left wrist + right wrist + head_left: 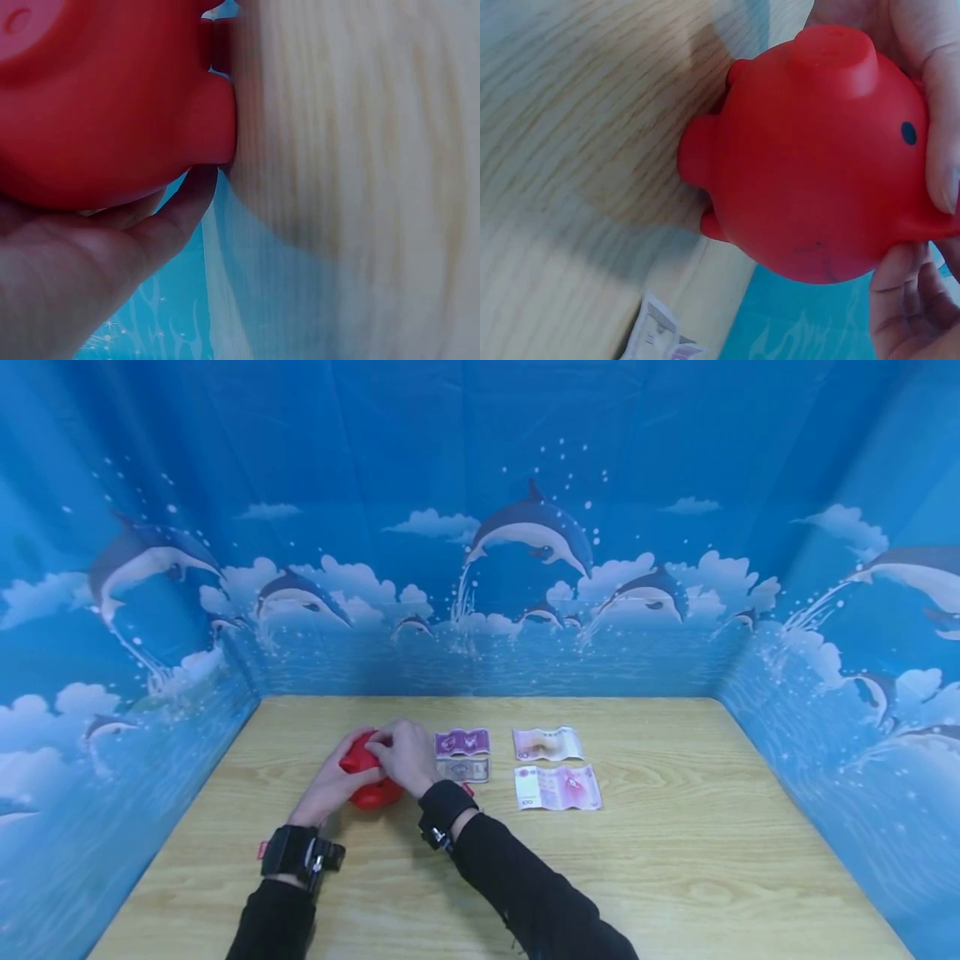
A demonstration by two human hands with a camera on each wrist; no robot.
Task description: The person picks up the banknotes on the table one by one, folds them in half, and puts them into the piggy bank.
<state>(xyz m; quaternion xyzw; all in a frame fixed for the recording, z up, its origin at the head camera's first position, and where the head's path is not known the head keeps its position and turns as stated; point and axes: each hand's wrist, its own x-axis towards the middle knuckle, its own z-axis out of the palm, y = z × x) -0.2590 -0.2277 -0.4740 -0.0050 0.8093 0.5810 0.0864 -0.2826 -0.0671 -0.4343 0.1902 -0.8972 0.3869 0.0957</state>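
Red piggy bank (377, 794) stands on the wood-grain table (675, 852), left of centre, closer to the far edge than the near edge and toward the far left corner. Its feet meet the tabletop; snout and 1 eye show in the right wrist view.

Left hand (335, 779): wrapped round the bank's left side, thumb across the top, fingers against the body. Right hand (409, 757): fingers bent, tips at the top of the bank beside an ear; cannot tell whether they pinch anything.

Banknotes, 4 in all, creased, in 2 columns between the bank and the table's right edge. Left column: purple note (462, 742) toward the far edge, grey note (467, 769) just nearer, close by the right hand. Right column: pale tan note (547, 744) farther back, pink note (558, 787) marked 100 nearer.

Blue dolphin curtain (465, 452) behind the far edge.
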